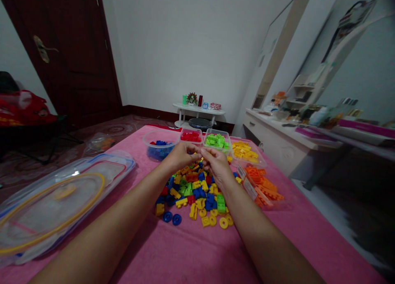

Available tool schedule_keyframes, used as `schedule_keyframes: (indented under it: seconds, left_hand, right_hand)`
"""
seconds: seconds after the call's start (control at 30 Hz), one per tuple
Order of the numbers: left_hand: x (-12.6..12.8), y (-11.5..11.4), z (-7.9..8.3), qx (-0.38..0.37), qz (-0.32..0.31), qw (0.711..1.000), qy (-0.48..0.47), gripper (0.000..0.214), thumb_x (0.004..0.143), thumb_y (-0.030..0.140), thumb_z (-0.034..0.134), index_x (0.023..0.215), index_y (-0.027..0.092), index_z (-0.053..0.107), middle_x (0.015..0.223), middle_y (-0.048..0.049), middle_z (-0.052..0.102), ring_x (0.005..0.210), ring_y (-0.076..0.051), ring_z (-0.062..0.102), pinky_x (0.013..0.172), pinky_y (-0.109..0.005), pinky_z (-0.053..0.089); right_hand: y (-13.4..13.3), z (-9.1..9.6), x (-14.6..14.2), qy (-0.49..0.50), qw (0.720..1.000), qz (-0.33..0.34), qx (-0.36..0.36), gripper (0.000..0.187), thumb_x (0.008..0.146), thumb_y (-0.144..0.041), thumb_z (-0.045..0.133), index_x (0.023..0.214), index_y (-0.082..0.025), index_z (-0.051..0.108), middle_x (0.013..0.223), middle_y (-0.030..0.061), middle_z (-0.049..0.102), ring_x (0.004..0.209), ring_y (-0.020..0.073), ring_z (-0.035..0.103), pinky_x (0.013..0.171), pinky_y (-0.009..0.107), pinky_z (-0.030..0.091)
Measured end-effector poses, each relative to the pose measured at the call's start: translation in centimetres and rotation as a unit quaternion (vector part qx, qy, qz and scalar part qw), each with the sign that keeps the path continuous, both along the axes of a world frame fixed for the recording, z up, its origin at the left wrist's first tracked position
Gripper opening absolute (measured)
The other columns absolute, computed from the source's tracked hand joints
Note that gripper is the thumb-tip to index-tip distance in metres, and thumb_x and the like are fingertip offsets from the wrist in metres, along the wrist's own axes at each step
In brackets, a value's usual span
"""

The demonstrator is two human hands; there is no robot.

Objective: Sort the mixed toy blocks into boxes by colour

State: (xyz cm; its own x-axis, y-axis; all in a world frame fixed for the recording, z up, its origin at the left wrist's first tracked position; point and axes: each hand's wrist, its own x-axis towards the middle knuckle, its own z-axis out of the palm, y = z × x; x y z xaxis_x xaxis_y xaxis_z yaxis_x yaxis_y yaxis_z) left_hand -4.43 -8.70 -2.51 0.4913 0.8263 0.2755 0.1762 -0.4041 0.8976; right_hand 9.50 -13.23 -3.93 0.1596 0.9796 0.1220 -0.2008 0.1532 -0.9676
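Observation:
My left hand [184, 155] and my right hand [215, 162] meet fingertip to fingertip above a pile of mixed toy building bricks [189, 188]. Both have their fingers pinched together; whatever is between them is too small or hidden to make out. The pile holds yellow, blue, green and red bricks. Along its near edge lie blue wheels [177, 219] and yellow wheels [224, 222]. Just beyond my hands are a tub of red bricks [191, 136] and a tub of green bricks [217, 141]. Part of the pile is hidden under my hands and forearms.
A round tub of blue bricks [159, 150] stands behind on the left. Yellow bricks [245, 151] and orange bricks [262, 181] fill containers on the right. Stacked clear lids [70, 175] lie at the left of the pink-covered table [182, 259]. A white dresser [277, 134] stands off to the right.

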Motion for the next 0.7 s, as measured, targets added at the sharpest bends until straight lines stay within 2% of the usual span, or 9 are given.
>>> schedule_keyframes:
  seconds: [0.13,0.3,0.43,0.57,0.7]
  left_hand:
    - [0.1,0.2,0.6,0.058,0.061,0.994,-0.073,0.029,0.067,0.034,0.067,0.087,0.013,0.069,0.073,-0.0036,0.069,0.060,-0.012,0.059,0.055,-0.022,0.045]
    - [0.2,-0.2,1.1,0.108,0.128,0.976,-0.136,0.027,0.069,0.032,0.067,0.087,0.012,0.070,0.084,-0.0080,0.071,0.076,-0.017,0.065,0.069,-0.026,0.050]
    - [0.5,-0.5,0.9,0.096,0.123,0.981,-0.119,0.028,0.071,0.033,0.065,0.088,0.013,0.072,0.087,-0.0089,0.072,0.081,-0.020,0.066,0.076,-0.030,0.050]
    - [0.9,-0.4,0.2,0.083,0.107,0.986,-0.096,0.032,0.077,0.038,0.058,0.089,0.013,0.073,0.086,-0.0077,0.073,0.086,-0.022,0.066,0.082,-0.033,0.049]
    - [1.1,-0.2,-0.2,0.099,0.068,0.989,-0.090,0.034,0.080,0.040,0.054,0.092,0.015,0.073,0.090,-0.0054,0.072,0.089,-0.020,0.064,0.084,-0.032,0.048]
  right_hand:
    - [-0.2,0.3,0.1,0.028,0.999,-0.013,-0.009,0.036,0.060,-0.038,0.074,0.085,-0.014,0.063,0.055,-0.0059,0.051,0.045,0.0040,0.043,0.038,0.014,0.029]
    - [-1.2,1.3,-0.8,0.011,0.997,0.078,-0.021,0.050,0.059,-0.033,0.076,0.103,-0.018,0.062,0.060,-0.0057,0.053,0.044,0.0039,0.041,0.038,0.015,0.027]
    - [-1.7,1.6,-1.5,0.009,0.995,0.100,0.007,0.042,0.063,-0.033,0.075,0.101,-0.019,0.063,0.058,-0.0070,0.049,0.044,0.0033,0.040,0.038,0.015,0.027]
    - [-1.4,1.3,-1.4,0.089,0.991,0.099,0.000,0.032,0.062,-0.031,0.075,0.090,-0.017,0.064,0.064,-0.0066,0.049,0.046,0.0014,0.042,0.038,0.013,0.027]
    - [-1.1,1.3,-1.2,0.154,0.986,0.068,-0.018,0.031,0.057,-0.024,0.079,0.081,-0.016,0.061,0.065,-0.0063,0.052,0.047,0.0008,0.043,0.038,0.012,0.029]
